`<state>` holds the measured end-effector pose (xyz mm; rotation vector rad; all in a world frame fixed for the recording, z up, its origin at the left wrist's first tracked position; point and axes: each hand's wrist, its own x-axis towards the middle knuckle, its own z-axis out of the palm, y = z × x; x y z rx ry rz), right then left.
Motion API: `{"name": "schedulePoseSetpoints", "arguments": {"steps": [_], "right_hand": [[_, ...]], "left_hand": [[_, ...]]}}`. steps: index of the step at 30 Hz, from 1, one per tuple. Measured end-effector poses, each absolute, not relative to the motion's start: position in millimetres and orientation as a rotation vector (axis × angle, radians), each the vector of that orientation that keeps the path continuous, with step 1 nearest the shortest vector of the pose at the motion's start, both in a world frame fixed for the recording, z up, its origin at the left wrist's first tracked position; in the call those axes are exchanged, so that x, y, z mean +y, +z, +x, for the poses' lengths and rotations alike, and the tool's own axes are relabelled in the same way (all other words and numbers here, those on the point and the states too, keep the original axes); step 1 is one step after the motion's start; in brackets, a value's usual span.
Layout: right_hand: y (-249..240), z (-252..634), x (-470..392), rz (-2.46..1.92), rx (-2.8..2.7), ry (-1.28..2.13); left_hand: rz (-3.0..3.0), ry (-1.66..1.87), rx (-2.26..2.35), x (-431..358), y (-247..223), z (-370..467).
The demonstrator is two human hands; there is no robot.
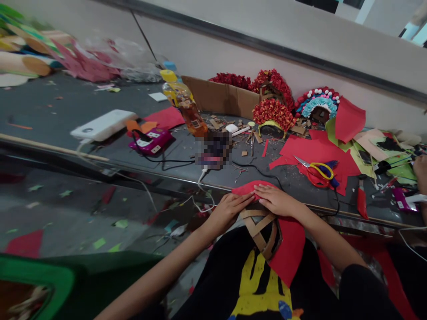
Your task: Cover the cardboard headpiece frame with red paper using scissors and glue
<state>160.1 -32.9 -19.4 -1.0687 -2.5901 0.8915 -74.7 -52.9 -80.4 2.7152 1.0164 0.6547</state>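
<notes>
A red sheet [289, 249] lies bent around a frame of brown cardboard strips [259, 226], which rests over my lap at the table's front edge. My left hand [230, 210] lies on the left part of the sheet's top, its fingers pointing right and close to the other hand. My right hand [273, 199] rests flat on the same upper part, fingers stretched to the left. Beneath the hands, the lattice of strips shows; the sheet hangs down along its right side. Neither hand is wrapped round the piece.
Yellow-and-red scissors [318, 172] lie on red paper. A bottle [187, 106], a white power bank [103, 125], a purple socket block [151, 141] and cables are on the table [50, 115]. Red flowered headpieces [273, 115] stand behind. Another person's hand [420, 171] is far right.
</notes>
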Motion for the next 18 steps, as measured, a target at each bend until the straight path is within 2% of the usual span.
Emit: {"name": "schedulePoseSetpoints", "arguments": {"steps": [3, 6, 9, 13, 18], "right_hand": [[2.5, 178.7, -34.2, -1.03, -2.25, 0.883], [29.7, 214.6, -46.6, -1.114, -1.731, 0.553], [43.0, 254.8, -66.7, -1.083, -1.073, 0.191], [22.9, 284.3, -97.6, -1.109, -0.792, 0.126], [-31.4, 271.0, -136.0, -1.423, -0.915, 0.268]], "left_hand": [[2.708, 0.725, 0.975, -46.5, -71.1, -82.1], [2.558, 0.998, 1.054, -33.5, -47.2, -85.8], [2.071, 1.333, 1.288, -19.2, -14.5, -74.4], [1.159, 1.445, 1.198, -11.5, 23.1, -35.0], [0.733, 1.285, 0.872, -23.5, 40.3, 12.4]]}}
